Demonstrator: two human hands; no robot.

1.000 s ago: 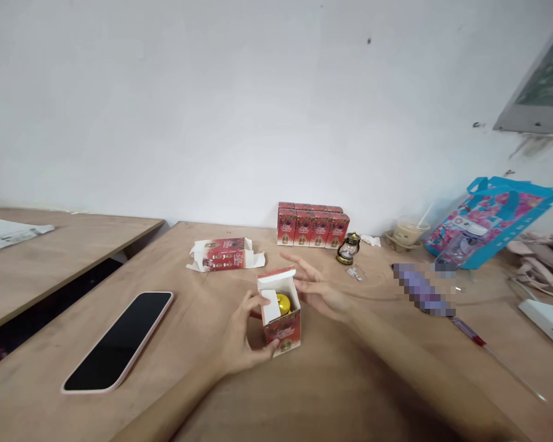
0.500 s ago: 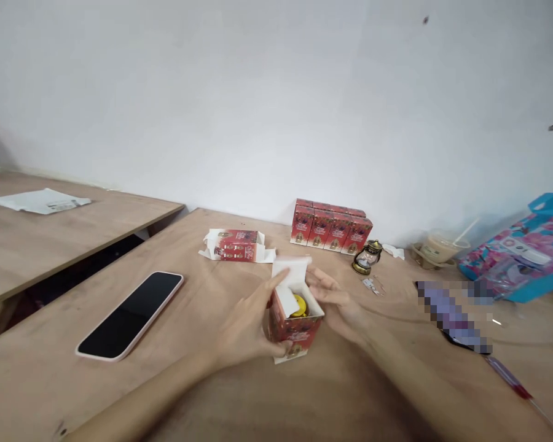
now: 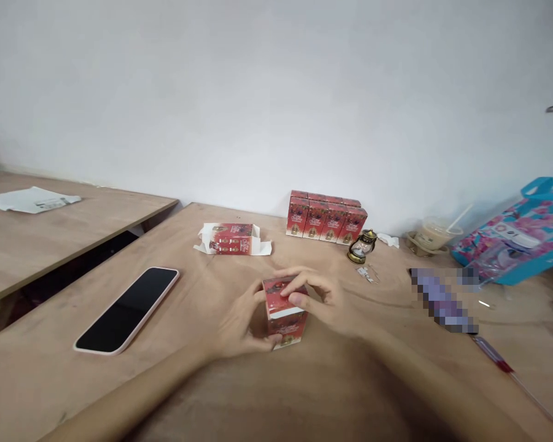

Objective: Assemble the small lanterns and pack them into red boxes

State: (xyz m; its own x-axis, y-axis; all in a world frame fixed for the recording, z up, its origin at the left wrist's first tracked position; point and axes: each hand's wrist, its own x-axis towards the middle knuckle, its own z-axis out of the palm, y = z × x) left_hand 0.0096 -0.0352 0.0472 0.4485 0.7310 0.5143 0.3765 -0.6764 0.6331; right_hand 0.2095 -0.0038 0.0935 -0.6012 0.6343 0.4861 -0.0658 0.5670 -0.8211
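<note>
A small red printed cardboard box (image 3: 289,326) stands upright on the wooden table, its top flap folded over the opening. Round its left side is my left hand (image 3: 237,323), with the thumb low on the front face and the fingers behind. My right hand (image 3: 325,302) comes from the right with bent fingers, thumb and index finger pressing on the lid near its front edge. A narrow white strip shows between the lid and the front face. The yellow-topped thing inside is hidden. Behind lies an opened red carton (image 3: 233,239) on its side, white flaps spread.
Red boxes (image 3: 317,218) stand in rows by the wall, beside a miniature lantern (image 3: 362,247) and a small metal piece (image 3: 366,274). A phone (image 3: 128,311) lies left. Rightward are a drink cup (image 3: 433,234), a blue floral bag (image 3: 534,230) and a red-handled tool (image 3: 493,355).
The box's raised top flap has come down over the opening, covering the yellow thing. My right hand moved from the box's right side onto its lid. The view shifted slightly.
</note>
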